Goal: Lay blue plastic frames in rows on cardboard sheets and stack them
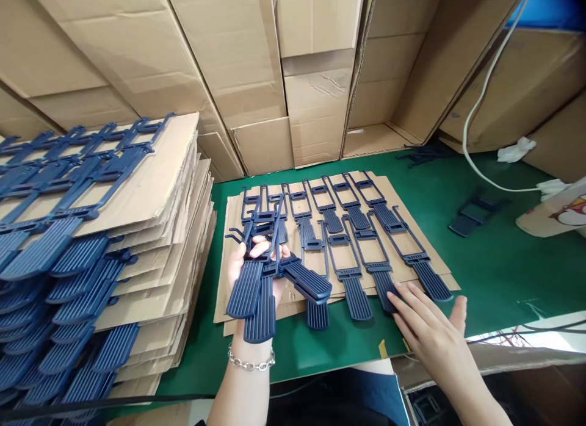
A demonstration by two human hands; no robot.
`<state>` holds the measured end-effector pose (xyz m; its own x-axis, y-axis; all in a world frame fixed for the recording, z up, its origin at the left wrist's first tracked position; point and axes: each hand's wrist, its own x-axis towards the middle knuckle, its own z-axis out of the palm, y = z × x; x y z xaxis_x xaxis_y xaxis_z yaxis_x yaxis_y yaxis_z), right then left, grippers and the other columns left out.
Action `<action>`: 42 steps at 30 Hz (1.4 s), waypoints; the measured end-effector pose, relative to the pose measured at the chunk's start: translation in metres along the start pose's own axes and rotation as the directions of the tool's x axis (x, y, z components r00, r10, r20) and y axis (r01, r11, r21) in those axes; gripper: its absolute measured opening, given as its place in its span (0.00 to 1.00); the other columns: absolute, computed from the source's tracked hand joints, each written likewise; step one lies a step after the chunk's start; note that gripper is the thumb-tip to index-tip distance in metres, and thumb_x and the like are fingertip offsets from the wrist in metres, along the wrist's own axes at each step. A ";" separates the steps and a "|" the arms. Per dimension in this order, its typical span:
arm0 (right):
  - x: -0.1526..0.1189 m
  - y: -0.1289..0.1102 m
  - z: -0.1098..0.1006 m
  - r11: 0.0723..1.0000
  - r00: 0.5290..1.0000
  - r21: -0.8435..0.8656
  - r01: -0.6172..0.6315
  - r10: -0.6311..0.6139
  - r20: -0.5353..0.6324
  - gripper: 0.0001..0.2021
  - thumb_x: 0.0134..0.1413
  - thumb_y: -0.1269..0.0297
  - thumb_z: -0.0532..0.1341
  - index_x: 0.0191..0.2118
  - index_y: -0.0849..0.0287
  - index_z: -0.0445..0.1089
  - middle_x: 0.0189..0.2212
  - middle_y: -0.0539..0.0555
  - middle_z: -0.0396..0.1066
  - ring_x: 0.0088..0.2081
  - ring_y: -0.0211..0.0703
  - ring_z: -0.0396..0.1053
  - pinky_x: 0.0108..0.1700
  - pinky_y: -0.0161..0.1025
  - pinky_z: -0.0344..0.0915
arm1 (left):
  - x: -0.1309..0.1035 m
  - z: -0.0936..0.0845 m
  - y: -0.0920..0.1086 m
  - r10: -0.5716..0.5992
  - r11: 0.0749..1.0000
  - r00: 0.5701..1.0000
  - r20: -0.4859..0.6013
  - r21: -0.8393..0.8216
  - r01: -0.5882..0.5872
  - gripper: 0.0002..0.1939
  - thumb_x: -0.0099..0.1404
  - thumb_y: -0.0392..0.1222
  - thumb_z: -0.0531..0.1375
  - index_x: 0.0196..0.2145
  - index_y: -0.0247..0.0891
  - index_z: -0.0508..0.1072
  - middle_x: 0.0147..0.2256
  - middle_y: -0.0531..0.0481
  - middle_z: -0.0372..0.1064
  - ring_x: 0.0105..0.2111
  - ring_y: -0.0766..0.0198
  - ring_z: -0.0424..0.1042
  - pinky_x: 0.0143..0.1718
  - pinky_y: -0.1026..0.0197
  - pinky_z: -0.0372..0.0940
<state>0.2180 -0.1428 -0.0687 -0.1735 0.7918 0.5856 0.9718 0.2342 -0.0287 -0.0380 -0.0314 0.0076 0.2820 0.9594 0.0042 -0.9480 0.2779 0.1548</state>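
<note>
My left hand, with a chain bracelet at the wrist, is closed around several dark blue plastic frames with ribbed, rounded paddles that fan out in different directions. My right hand has its fingers stretched out, the fingertips at the ribbed end of a blue frame in the front row; whether they press on it I cannot tell. That frame lies on a cardboard sheet among two rows of similar frames, paddles toward me. The front paddles reach past the sheet's near edge. Part of the front row is hidden behind my left hand's bundle.
At left rises a tall stack of cardboard sheets layered with blue frames. Cardboard boxes wall off the back. On the green table at right lie a loose blue frame, a white cable and a cup.
</note>
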 end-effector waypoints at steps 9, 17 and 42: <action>-0.007 0.005 0.005 0.999 0.998 -0.046 -0.014 0.016 0.063 0.13 0.60 0.68 0.48 0.45 0.57 0.68 0.50 0.52 0.64 0.48 0.45 0.64 0.58 0.62 0.30 | 0.000 -0.001 -0.001 0.022 1.000 0.999 -0.025 0.017 -0.021 0.08 0.58 0.41 0.53 0.35 0.38 0.58 0.23 0.57 0.64 0.31 0.62 0.68 0.50 0.53 0.58; -0.003 -0.029 0.002 0.995 0.993 -0.054 -0.085 0.089 0.083 0.16 0.56 0.61 0.52 0.49 0.56 0.66 0.55 0.59 0.56 0.55 0.58 0.54 0.54 0.68 0.32 | 0.000 0.004 0.001 0.035 0.999 0.997 -0.074 0.008 -0.034 0.08 0.58 0.41 0.53 0.35 0.39 0.58 0.22 0.58 0.64 0.29 0.64 0.69 0.48 0.56 0.60; 0.056 -0.104 0.017 0.940 0.914 0.329 0.092 -0.210 0.347 0.25 0.54 0.69 0.52 0.59 0.55 0.54 0.54 0.55 0.59 0.56 0.55 0.54 0.55 0.67 0.45 | -0.008 0.005 0.008 0.024 1.000 0.999 -0.041 -0.005 -0.024 0.07 0.59 0.40 0.54 0.35 0.39 0.59 0.24 0.57 0.65 0.33 0.64 0.71 0.47 0.57 0.62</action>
<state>0.1049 -0.1132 -0.0462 -0.4185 0.8700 0.2605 0.8448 0.4783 -0.2399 -0.0475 -0.0373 0.0137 0.2528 0.9670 -0.0325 -0.9553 0.2548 0.1497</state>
